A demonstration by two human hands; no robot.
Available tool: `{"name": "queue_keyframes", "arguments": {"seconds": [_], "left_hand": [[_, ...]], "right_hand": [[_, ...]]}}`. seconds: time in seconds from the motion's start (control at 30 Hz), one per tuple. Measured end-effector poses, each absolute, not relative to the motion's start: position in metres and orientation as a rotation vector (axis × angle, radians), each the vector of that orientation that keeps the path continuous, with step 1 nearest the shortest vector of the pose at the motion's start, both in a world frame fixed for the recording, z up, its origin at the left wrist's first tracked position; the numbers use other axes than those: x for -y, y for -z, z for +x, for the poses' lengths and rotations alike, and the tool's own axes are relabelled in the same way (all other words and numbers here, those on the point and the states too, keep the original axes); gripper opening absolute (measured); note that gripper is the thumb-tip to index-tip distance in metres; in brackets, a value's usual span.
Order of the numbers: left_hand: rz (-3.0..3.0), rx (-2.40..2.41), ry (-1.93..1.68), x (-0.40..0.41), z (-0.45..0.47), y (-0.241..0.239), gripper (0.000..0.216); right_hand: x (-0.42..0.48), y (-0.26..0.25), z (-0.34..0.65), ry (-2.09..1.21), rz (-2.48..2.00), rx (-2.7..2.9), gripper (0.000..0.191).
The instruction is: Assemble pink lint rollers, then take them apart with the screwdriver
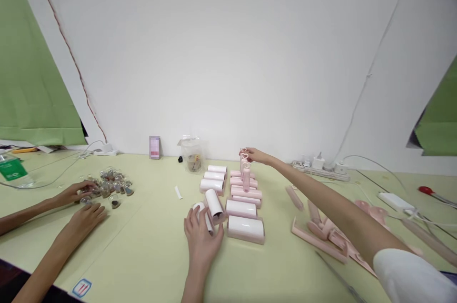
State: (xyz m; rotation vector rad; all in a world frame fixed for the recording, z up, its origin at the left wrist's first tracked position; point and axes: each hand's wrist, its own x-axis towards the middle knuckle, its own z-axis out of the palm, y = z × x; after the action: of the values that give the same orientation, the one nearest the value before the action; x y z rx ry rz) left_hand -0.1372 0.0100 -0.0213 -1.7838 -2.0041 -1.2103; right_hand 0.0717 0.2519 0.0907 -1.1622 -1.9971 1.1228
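In the head view, my left hand (pixel 204 238) is closed over a white half-round shell (pixel 200 207), mostly hidden under the fingers. A second white shell (pixel 214 202) with a pink base lies tilted right beside it. My right hand (pixel 253 155) reaches to the far end of a row of pink parts with heart-shaped loops. Its fingers pinch the top of the farthest pink heart-topped part (pixel 243 154). Nearest me in that row stands another heart-topped part (pixel 246 179), upright among pink pieces. More white-topped shells (pixel 246 227) lie in two columns.
At left, a co-worker's hands (pixel 84 205) touch a pile of small clear domes (pixel 112 183). Loose pink parts (pixel 321 241) lie under my right forearm. Farther back are a clear plastic bag (pixel 193 157), a phone (pixel 154 147) and a power strip (pixel 317 169) with cables.
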Motion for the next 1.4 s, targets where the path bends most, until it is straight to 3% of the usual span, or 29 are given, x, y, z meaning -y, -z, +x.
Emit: {"name": "queue_keyframes", "arguments": {"seconds": [0.13, 0.3, 0.4, 0.6, 0.8, 0.97, 1.07, 1.17, 1.4], "left_hand": [[-1.852, 1.793, 1.149, 0.002, -0.124, 0.007, 0.032], [-2.255, 1.521, 0.886, 0.005, -0.104, 0.013, 0.055], [-2.417, 1.495, 0.805, 0.001, -0.102, 0.021, 0.052], [-2.911, 1.733, 1.007, 0.011, -0.110, 0.017, 0.046], [-3.014, 2.176, 1.595, 0.012, -0.086, -0.016, 0.043], [-3.182, 2.377, 1.108, -0.025, -0.037, -0.066, 0.026], [-3.300, 2.399, 0.784, -0.049, -0.014, -0.079, 0.023], [-3.328, 2.434, 0.567, -0.064, -0.004, -0.081, 0.027], [-3.268, 2.530, 0.807, -0.059, -0.019, -0.071, 0.027]], "right_hand": [[-0.233, -0.091, 0.078, -1.035, -1.161, 1.866, 0.024], [-0.179, -0.076, 0.104, -0.775, -1.123, 1.645, 0.030], [-0.121, -0.056, 0.126, -0.769, -1.055, 1.677, 0.032], [-0.012, -0.033, 0.158, -1.042, -0.972, 1.858, 0.024], [0.008, -0.014, 0.145, -1.593, -0.890, 1.360, 0.040], [0.004, 0.000, 0.129, -2.108, -0.730, 0.982, 0.066], [0.003, 0.006, 0.128, -2.399, -0.470, 0.461, 0.059], [0.003, 0.010, 0.131, -2.412, -0.374, 0.222, 0.050], [0.006, 0.007, 0.137, -2.326, -0.426, -0.025, 0.036]]}}
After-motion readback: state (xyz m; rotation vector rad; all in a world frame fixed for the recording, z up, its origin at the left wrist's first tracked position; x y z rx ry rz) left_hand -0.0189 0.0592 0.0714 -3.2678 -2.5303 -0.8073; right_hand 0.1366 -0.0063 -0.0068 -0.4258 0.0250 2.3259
